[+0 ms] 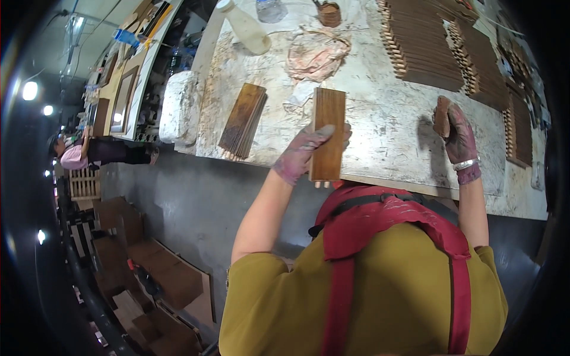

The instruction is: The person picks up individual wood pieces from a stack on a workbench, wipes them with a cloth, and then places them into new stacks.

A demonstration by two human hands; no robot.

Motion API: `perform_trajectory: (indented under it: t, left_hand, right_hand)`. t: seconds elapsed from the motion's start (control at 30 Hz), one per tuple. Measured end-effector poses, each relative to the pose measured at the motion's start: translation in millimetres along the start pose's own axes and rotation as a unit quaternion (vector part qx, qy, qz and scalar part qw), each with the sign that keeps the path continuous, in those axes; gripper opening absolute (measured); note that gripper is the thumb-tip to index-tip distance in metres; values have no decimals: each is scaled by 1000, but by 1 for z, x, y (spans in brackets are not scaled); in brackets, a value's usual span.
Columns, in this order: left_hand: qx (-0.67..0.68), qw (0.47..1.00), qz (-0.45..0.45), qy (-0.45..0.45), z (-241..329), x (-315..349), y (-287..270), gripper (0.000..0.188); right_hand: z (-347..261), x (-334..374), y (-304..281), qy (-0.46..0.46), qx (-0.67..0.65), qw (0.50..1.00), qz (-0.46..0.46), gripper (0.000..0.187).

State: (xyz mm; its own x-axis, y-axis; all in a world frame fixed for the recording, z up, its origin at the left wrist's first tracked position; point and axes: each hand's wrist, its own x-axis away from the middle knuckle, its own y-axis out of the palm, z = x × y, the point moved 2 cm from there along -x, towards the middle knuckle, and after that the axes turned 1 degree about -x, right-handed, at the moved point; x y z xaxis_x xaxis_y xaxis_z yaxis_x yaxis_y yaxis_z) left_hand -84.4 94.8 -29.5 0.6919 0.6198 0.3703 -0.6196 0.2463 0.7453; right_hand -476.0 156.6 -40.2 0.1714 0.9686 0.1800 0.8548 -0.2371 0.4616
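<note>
My left hand [298, 153], in a purple-stained glove, is closed round a flat brown wooden board [329, 160]. The thumb lies over its face and fingertips show past the right edge. The board is held lengthwise over the near edge of the table; its surface is glossy. Out to the right, my right hand [461, 137], gloved too, grips a dark brown sponge-like pad [442, 117] above the tabletop, apart from the board. A small stack of similar brown boards [243, 118] lies left of my left hand.
The worktable [380, 130] is white and stained. Toward its far side are a crumpled pinkish rag [317, 54], a cloudy plastic bottle [246, 28] and a brown cup [328, 14]. Long rows of stacked brown boards [424, 44] fill the right. Another person [89, 151] stands far left.
</note>
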Motion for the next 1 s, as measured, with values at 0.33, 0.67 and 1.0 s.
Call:
perform_trajectory:
  t: [0.33,0.67,1.0]
  left_hand:
    - [-773,599,195,69,14,-27,-8,71]
    - [-895,366,223,123,-20,3,5,86]
    - [-623,572,445,295,125,150,-85,35]
  right_hand:
    - [10,10,12,15,32,999,29,51]
    - [32,-5,13,69,32,997,29,43]
    - [29,-30,108,123,106,984,-75,47]
